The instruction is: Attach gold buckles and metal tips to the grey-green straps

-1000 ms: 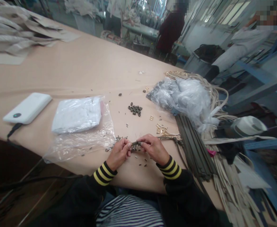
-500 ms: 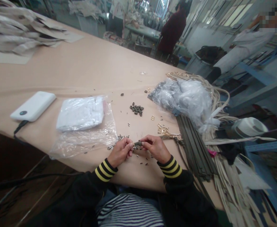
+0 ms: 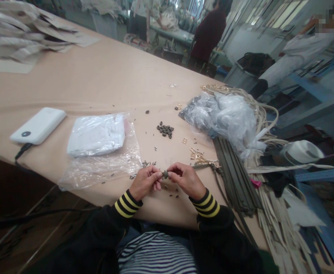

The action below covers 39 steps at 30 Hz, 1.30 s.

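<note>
A small dark green piece [image 3: 165, 174] is pinched between the fingertips of both hands: at three o'clock from the left hand [image 3: 144, 183], at nine from the right hand [image 3: 188, 182], and nearer to neither clearly. Its long axis cannot be told, being largely covered by fingers. On the pinkish-tan counter [image 3: 70, 83], dark loops [image 3: 164, 130] are heaped at twelve o'clock, gold buckles [image 3: 197, 155] are scattered at two, dark green straps [image 3: 235, 175] are stacked at three. Beyond the counter, a person in dark red [image 3: 208, 34] is seen towards one.
</note>
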Motion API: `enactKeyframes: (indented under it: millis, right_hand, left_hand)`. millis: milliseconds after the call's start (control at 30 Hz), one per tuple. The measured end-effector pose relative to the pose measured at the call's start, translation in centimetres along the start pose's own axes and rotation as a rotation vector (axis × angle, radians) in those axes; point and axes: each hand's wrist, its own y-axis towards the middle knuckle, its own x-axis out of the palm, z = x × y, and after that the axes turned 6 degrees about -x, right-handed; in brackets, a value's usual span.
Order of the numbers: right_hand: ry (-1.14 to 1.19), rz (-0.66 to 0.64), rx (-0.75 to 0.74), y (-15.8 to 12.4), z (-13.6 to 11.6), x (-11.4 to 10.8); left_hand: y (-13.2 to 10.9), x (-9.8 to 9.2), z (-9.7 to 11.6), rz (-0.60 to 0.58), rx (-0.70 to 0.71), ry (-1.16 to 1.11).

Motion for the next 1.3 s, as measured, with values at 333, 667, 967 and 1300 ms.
enactKeyframes:
  millis: [333,667,967,1300]
  right_hand:
    - [-0.020,-0.069,-0.009,-0.1,-0.4,-0.1]
    - [-0.083,-0.040,-0.012,-0.4,-0.5,0.4]
    - [-0.223,-0.063,-0.244,-0.6,-1.0,0.1]
    - [-0.519,-0.056,-0.274,-0.6,1.2,-4.5]
  left_hand:
    - [-0.4,-0.2,-0.5,-0.083,-0.058,-0.072]
    - [-0.4,0.1,-0.3,-0.113,-0.076,-0.057]
    - [-0.3,0.3,0.2,-0.055,-0.019,0.076]
    - [-0.4,0.5,0.4,0.004,-0.029,0.148]
